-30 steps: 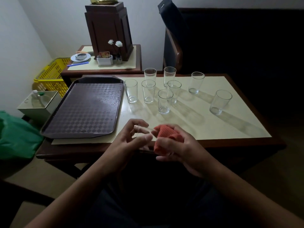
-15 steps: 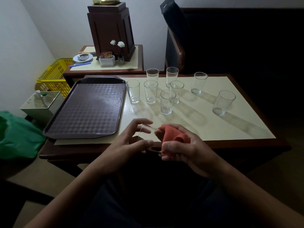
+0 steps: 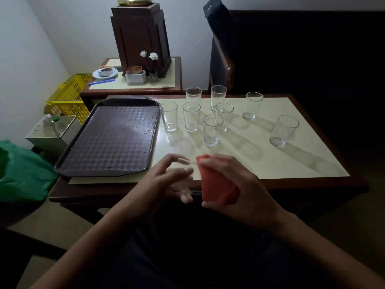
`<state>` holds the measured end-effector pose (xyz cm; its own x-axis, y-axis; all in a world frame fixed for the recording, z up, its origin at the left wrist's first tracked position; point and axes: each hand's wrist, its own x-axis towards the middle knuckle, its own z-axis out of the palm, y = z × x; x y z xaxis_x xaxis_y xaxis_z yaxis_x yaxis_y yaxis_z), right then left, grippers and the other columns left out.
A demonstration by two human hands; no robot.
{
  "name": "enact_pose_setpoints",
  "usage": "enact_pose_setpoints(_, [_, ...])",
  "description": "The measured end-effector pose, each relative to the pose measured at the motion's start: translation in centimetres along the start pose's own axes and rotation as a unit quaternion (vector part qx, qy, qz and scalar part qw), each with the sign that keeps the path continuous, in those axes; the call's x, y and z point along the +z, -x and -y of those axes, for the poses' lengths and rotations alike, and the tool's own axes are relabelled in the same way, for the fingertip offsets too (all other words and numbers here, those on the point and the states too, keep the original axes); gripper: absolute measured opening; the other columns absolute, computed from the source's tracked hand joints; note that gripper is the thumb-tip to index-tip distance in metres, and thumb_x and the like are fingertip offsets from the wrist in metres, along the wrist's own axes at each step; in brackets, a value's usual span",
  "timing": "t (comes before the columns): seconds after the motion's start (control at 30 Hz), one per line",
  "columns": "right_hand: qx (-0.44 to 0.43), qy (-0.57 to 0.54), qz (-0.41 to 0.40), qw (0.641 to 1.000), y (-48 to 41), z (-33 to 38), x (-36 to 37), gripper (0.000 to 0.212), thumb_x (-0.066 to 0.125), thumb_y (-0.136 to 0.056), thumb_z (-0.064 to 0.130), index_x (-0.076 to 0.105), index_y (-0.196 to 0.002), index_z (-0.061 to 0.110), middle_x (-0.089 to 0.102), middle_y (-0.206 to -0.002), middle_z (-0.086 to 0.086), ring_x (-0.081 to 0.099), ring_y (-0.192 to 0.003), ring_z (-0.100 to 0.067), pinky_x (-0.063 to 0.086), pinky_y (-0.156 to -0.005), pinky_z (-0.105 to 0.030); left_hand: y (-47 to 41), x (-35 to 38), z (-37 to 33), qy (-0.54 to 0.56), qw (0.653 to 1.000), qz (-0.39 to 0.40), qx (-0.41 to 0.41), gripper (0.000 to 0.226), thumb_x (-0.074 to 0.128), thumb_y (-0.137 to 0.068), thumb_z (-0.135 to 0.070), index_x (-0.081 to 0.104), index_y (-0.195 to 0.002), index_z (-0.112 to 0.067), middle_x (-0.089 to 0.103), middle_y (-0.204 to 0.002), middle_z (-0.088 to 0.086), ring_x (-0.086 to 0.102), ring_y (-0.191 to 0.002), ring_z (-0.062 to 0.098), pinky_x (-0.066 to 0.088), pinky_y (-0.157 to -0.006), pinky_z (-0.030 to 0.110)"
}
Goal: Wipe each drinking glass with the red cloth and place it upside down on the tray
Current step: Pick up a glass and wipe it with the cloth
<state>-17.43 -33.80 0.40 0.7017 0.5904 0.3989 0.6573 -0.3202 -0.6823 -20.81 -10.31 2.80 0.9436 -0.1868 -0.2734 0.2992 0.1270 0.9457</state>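
Observation:
My left hand (image 3: 166, 182) grips a clear drinking glass (image 3: 190, 180) lying sideways above the table's near edge; it is hard to make out. My right hand (image 3: 239, 190) is closed around the red cloth (image 3: 216, 184), which covers the right end of that glass. The dark purple tray (image 3: 112, 138) lies on the left of the table with nothing on it. Several glasses stand upright on the cream tabletop (image 3: 291, 161), the nearest one (image 3: 212, 130) just beyond my hands and another (image 3: 283, 131) far right.
A side table behind holds a dark wooden box (image 3: 141, 38), a small plate (image 3: 105, 73) and white flowers (image 3: 150, 56). A yellow basket (image 3: 68, 94), a white bin (image 3: 52, 130) and a green bag (image 3: 18, 174) stand left. A dark chair (image 3: 223, 59) is behind.
My right hand has turned with the red cloth, which now covers more of the glass's end. My left-hand fingers have shifted on the glass. The table's glasses have stayed put.

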Motion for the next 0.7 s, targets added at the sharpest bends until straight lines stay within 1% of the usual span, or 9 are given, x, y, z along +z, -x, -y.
enact_pose_setpoints(0.07, [-0.088, 0.088, -0.01, 0.992, 0.2, -0.4, 0.0, 0.077, 0.094, -0.081, 0.015, 0.058, -0.149, 0.019, 0.046, -0.158, -0.008, 0.048, -0.146, -0.022, 0.052, -0.11, -0.027, -0.1, 0.6, 0.0, 0.059, 0.993, 0.007, -0.106, 0.053, 0.066, -0.091, -0.049, 0.05, -0.116, -0.006, 0.07, -0.084, 0.021, 0.061, -0.052, 0.028, 0.048, -0.044, 0.025])
enact_pose_setpoints(0.13, [-0.038, 0.024, -0.04, 0.998, 0.2, -0.4, 0.0, 0.075, 0.097, -0.078, 0.016, 0.062, -0.144, 0.017, 0.054, -0.152, -0.003, 0.053, -0.142, -0.02, 0.051, -0.111, -0.029, -0.1, 0.8, 0.1, 0.061, 0.989, 0.033, -0.127, 0.054, 0.06, -0.093, -0.057, 0.05, -0.113, -0.008, 0.068, -0.092, 0.023, 0.066, -0.058, 0.031, 0.051, -0.048, 0.027])
enact_pose_setpoints(0.2, [0.055, -0.13, -0.026, 0.99, 0.4, -0.6, 0.1, 0.071, 0.098, -0.075, 0.018, 0.067, -0.137, 0.026, 0.066, -0.14, 0.004, 0.064, -0.131, -0.022, 0.056, -0.108, -0.036, 0.1, 0.4, 0.3, 0.018, 0.999, 0.022, -0.039, 0.05, 0.068, -0.089, -0.043, 0.053, -0.124, -0.01, 0.064, -0.121, 0.023, 0.072, -0.085, 0.04, 0.063, -0.072, 0.039])
enact_pose_setpoints(0.27, [0.164, -0.295, -0.002, 0.941, -0.1, 0.0, -0.2, 0.064, 0.096, -0.075, 0.017, 0.069, -0.131, 0.032, 0.071, -0.131, 0.004, 0.07, -0.122, -0.026, 0.062, -0.099, -0.04, 0.3, -0.3, 0.1, -0.085, 0.993, 0.014, 0.085, 0.049, 0.074, -0.088, -0.022, 0.055, -0.133, -0.018, 0.059, -0.134, 0.017, 0.07, -0.103, 0.045, 0.062, -0.089, 0.05])
enact_pose_setpoints(0.33, [0.118, -0.193, 0.007, 0.974, 0.1, 0.5, -0.5, 0.072, 0.097, -0.075, 0.019, 0.065, -0.138, 0.035, 0.068, -0.134, 0.01, 0.067, -0.123, -0.017, 0.06, -0.099, -0.034, 0.2, -0.3, 0.1, -0.103, 0.989, 0.01, 0.104, 0.049, 0.079, -0.086, -0.018, 0.056, -0.13, -0.017, 0.063, -0.127, 0.019, 0.071, -0.09, 0.041, 0.064, -0.077, 0.042])
enact_pose_setpoints(0.4, [-0.008, 0.024, 0.0, 1.0, 0.0, 0.6, -0.4, 0.079, 0.096, -0.077, 0.015, 0.06, -0.147, 0.026, 0.055, -0.151, 0.002, 0.055, -0.14, -0.014, 0.052, -0.11, -0.028, -0.4, -0.1, 0.2, 0.007, 1.0, -0.002, -0.012, 0.047, 0.077, -0.085, -0.031, 0.054, -0.119, -0.007, 0.069, -0.105, 0.024, 0.068, -0.064, 0.033, 0.056, -0.055, 0.029])
enact_pose_setpoints(0.5, [-0.104, 0.078, -0.014, 0.991, 0.3, -0.1, -0.3, 0.072, 0.092, -0.079, 0.006, 0.062, -0.144, 0.012, 0.047, -0.155, -0.013, 0.046, -0.148, -0.021, 0.046, -0.114, -0.024, -0.2, 0.2, 0.2, 0.099, 0.978, 0.073, -0.169, 0.048, 0.062, -0.09, -0.053, 0.056, -0.104, -0.008, 0.07, -0.083, 0.022, 0.064, -0.047, 0.027, 0.045, -0.039, 0.023])
enact_pose_setpoints(0.63, [0.09, -0.136, -0.007, 0.987, 0.0, 0.9, -0.5, 0.075, 0.099, -0.073, 0.02, 0.065, -0.139, 0.031, 0.063, -0.139, 0.008, 0.066, -0.126, -0.016, 0.058, -0.103, -0.034, 0.1, -0.6, 0.0, -0.013, 0.997, 0.064, -0.029, 0.052, 0.076, -0.084, -0.035, 0.054, -0.124, -0.01, 0.064, -0.119, 0.028, 0.068, -0.089, 0.035, 0.059, -0.075, 0.036])
enact_pose_setpoints(0.7, [0.229, -0.362, 0.033, 0.903, -0.2, 1.1, -0.3, 0.066, 0.095, -0.074, 0.012, 0.069, -0.131, 0.033, 0.067, -0.128, 0.0, 0.073, -0.109, -0.02, 0.063, -0.095, -0.041, 0.2, -1.2, -0.2, -0.114, 0.988, 0.063, 0.083, 0.055, 0.081, -0.082, -0.019, 0.054, -0.131, -0.016, 0.061, -0.129, 0.019, 0.067, -0.092, 0.037, 0.057, -0.083, 0.043])
